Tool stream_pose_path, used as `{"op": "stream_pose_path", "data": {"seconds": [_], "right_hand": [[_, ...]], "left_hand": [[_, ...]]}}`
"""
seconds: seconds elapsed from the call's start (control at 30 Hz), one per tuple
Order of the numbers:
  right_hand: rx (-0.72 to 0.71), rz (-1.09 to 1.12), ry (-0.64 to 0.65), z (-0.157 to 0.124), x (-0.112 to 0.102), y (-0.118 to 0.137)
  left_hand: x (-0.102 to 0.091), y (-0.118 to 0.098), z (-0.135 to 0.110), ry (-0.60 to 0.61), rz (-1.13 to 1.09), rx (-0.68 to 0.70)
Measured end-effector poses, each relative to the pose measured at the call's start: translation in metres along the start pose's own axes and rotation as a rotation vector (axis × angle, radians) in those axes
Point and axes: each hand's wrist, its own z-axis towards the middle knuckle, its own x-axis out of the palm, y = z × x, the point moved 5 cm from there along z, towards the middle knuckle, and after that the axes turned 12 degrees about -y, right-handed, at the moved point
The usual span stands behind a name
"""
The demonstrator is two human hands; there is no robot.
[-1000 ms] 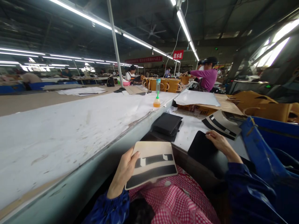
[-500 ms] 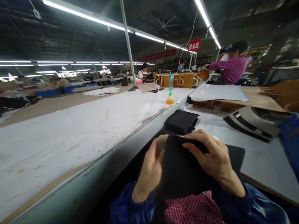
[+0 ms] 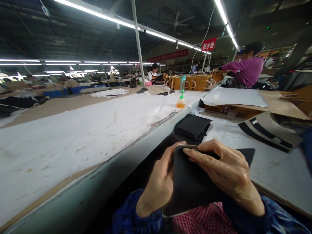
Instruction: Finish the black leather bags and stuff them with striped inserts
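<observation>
Between my hands is a black leather-like panel (image 3: 192, 185) with a pale edge, tilted up above my lap. My left hand (image 3: 158, 182) grips its left side, the fingers passing behind the top corner. My right hand (image 3: 226, 169) pinches the top edge, with thumb and fingers pressed close to the upper left corner. The fingers behind the panel are hidden. Just beyond my hands lies a stack of black panels (image 3: 193, 125).
A long white-covered table (image 3: 85, 130) runs along the left. On it stand a bottle of amber liquid with a green tip (image 3: 180, 101) and several tan bags (image 3: 192, 83). At right are a grey curved piece with black strips (image 3: 270, 131) and a person in purple (image 3: 251, 70).
My right fingers have slid left along the top edge toward the corner. The panel has tilted, so its lower pale edge now shows. The view has shifted slightly.
</observation>
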Motion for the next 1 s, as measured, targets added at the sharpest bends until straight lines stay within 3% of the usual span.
{"op": "stream_pose_path", "data": {"seconds": [0.37, 1.0], "right_hand": [[-0.034, -0.001, -0.004, -0.004, -0.004, 0.007], [0.012, -0.007, -0.026, -0.005, -0.004, 0.005]], "left_hand": [[0.002, -0.006, -0.007, 0.011, -0.009, 0.099], [0.004, -0.003, -0.011, 0.024, 0.02, 0.146]]}}
